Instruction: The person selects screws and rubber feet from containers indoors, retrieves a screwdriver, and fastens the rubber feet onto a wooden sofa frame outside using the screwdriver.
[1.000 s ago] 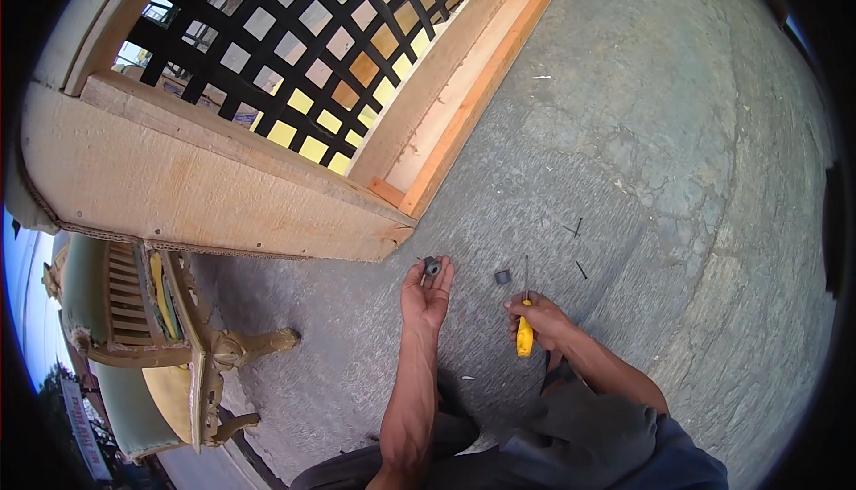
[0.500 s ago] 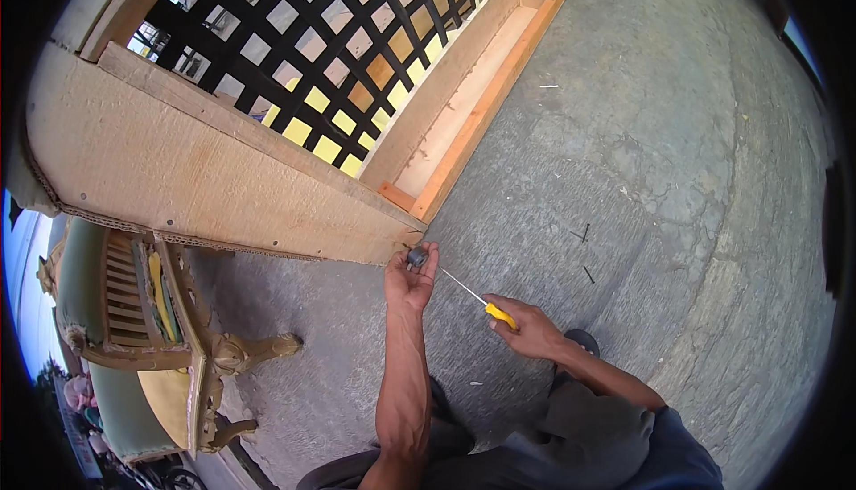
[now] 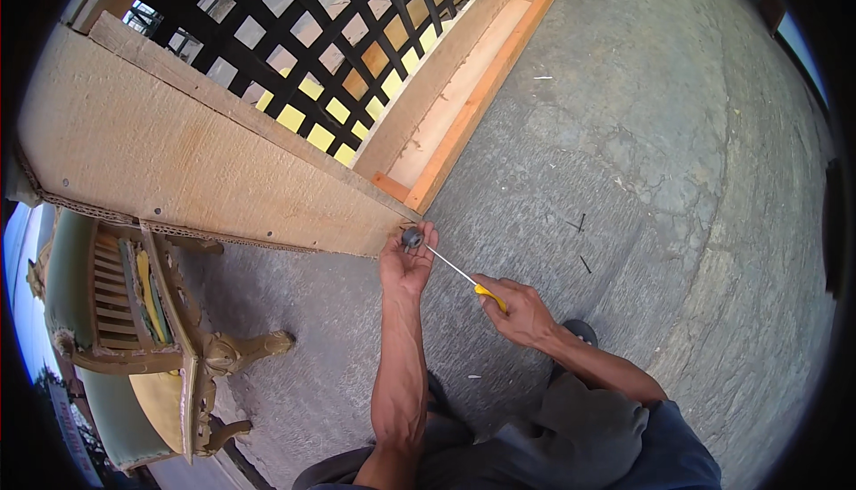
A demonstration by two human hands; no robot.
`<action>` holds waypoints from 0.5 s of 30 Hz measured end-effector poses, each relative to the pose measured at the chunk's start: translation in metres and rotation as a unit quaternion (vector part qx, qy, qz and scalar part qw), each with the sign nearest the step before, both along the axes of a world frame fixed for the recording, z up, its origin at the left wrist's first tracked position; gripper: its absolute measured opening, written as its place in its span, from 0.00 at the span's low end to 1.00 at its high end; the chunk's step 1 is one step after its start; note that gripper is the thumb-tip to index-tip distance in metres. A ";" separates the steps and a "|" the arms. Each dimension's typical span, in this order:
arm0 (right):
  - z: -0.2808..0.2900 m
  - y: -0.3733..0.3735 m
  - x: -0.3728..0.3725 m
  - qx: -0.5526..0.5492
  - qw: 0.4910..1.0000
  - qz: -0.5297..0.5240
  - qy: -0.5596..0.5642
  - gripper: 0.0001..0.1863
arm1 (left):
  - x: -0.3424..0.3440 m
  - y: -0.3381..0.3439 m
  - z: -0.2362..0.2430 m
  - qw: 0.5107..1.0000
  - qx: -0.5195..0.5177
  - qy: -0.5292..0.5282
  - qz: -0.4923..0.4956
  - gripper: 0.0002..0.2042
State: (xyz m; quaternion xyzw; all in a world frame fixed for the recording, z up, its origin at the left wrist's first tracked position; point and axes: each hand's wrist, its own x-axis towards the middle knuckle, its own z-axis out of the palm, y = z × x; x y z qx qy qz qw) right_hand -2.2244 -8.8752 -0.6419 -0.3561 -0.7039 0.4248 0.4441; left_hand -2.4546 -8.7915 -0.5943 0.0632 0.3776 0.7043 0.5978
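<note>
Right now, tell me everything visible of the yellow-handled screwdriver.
The screwdriver has a yellow handle, plastic by its look, and a thin, straight, silvery shaft. The right hand grips the handle, covering part of it. The shaft slants up and left in view, its end close to the left hand and the grey cylindrical piece. Tip shape and contact there are too small to tell.

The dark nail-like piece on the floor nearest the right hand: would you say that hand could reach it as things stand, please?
Probably yes: nothing seems to stand between the right hand and the nail-like piece. However, that hand holds the yellow-handled screwdriver, which may hinder grasping the piece.
</note>
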 end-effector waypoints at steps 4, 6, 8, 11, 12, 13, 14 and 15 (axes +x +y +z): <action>-0.012 0.008 0.005 0.001 1.000 -0.005 0.002 0.23 | 0.017 0.003 -0.010 1.000 0.001 0.000 0.002 0.14; -0.015 0.016 0.011 0.004 1.000 -0.007 0.005 0.23 | 0.022 0.007 -0.018 0.999 -0.002 -0.027 -0.018 0.13; -0.016 0.027 0.018 0.021 1.000 0.007 -0.001 0.23 | 0.028 0.012 -0.018 1.000 0.002 -0.027 -0.009 0.13; -0.020 0.033 0.024 0.039 0.999 0.014 -0.008 0.23 | 0.033 0.015 -0.022 0.999 0.000 -0.030 0.015 0.13; -0.023 0.033 0.027 0.037 0.999 0.012 -0.007 0.23 | 0.035 0.015 -0.024 0.999 -0.008 -0.032 0.028 0.13; -0.025 0.033 0.028 0.044 0.999 0.009 0.004 0.23 | 0.038 0.015 -0.026 0.999 -0.010 -0.029 0.026 0.13; -0.026 0.032 0.030 0.051 0.999 0.006 0.014 0.23 | 0.040 0.015 -0.027 0.999 -0.008 -0.027 0.022 0.13; -0.026 0.031 0.032 0.050 0.999 0.003 0.016 0.23 | 0.042 0.015 -0.028 1.000 -0.005 -0.026 0.017 0.14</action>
